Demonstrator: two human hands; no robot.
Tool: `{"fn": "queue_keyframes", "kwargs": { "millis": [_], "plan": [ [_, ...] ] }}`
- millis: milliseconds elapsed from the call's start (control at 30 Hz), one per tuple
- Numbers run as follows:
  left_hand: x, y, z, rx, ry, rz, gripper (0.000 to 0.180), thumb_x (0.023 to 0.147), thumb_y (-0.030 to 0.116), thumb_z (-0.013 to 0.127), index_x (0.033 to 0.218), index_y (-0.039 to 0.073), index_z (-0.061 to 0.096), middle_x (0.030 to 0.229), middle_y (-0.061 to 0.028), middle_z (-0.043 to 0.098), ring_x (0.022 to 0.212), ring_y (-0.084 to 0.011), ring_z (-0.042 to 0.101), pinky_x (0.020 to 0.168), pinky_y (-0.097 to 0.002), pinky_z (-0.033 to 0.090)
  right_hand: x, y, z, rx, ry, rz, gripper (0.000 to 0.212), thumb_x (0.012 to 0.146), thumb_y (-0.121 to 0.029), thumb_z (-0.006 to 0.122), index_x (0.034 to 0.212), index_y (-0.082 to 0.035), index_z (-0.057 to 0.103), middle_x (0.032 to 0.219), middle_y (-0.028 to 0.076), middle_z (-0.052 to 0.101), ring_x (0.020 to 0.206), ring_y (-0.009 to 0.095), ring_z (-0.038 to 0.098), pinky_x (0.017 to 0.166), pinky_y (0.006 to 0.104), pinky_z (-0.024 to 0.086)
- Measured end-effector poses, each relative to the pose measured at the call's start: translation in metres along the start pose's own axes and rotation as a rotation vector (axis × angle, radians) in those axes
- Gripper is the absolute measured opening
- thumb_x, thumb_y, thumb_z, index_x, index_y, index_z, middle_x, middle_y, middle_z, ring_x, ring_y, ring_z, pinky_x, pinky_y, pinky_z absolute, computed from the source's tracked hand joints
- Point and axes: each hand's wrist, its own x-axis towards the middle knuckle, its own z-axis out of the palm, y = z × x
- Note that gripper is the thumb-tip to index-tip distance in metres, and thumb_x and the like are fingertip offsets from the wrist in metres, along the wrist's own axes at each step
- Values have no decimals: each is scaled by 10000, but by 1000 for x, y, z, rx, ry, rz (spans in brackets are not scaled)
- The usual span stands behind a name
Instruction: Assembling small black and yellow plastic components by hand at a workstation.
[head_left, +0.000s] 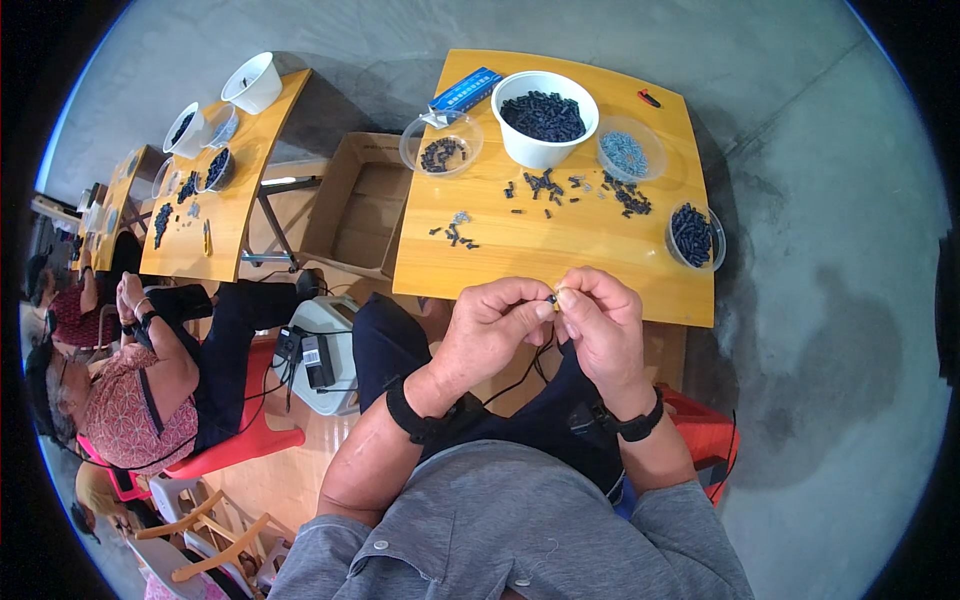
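Just off the table's near edge, my left hand (497, 318) pinches a small black plastic piece (551, 299) between thumb and fingertips. My right hand (606, 322) meets it there, its thumb and fingers closed; what it grips is too small to make out. On the table, loose black pieces (543, 185) lie scattered beyond the hands, with a small group of black and grey bits (459, 236) to the left. A white tub (539, 152) full of black pieces stands at the back. Beside it is a clear tub of small grey-blue parts (623, 153).
The yellow wooden table (560, 260) also bears a clear tub of black pieces (691, 236) at its right edge, a shallow clear bowl (441, 142), a blue box (466, 92) and a small black-and-red tool (649, 98). A cardboard box (352, 215) sits left; co-workers (137, 385) sit beyond.
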Motion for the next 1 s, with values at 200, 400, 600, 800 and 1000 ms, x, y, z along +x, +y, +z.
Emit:
{"fn": "queue_keyframes", "kwargs": {
  "millis": [200,400,600,800,1000],
  "plan": [
    [2,1,0,19,-1,10,92,897,35,569,928,-26,630,740,-1,603,630,-51,537,582,-195,466,0,1,0,123,0,32,108,892,-106,579,902,-3,608,700,-12,588,540,23,454,486,177,380],
    [3,2,1,39,-1,-7,95,898,43,572,930,-24,632,734,-8,606,624,-51,541,575,-194,466,1,-4,-1,-15,8,61,80,878,-67,578,884,2,617,693,-10,565,585,39,478,516,186,393],
    [1,2,0,-68,-19,-62,103,897,53,578,946,-21,630,764,-17,615,616,-64,564,559,-197,472,1,-10,0,-402,-36,-233,47,853,-11,584,859,24,615,774,52,575,685,106,538,611,223,418],
    [-3,8,1,-144,-41,-43,114,899,44,568,973,-19,628,784,-24,621,616,-72,568,560,-204,479,-4,-14,5,-426,-40,-320,53,860,0,572,887,34,603,792,67,578,700,120,565,628,235,446],
    [-6,13,1,-150,-77,-12,119,901,56,569,972,-21,626,799,-36,625,616,-79,569,563,-208,478,-9,-17,10,-181,10,-242,59,840,44,577,899,43,573,809,78,571,722,121,592,612,217,454]
  ]
}}
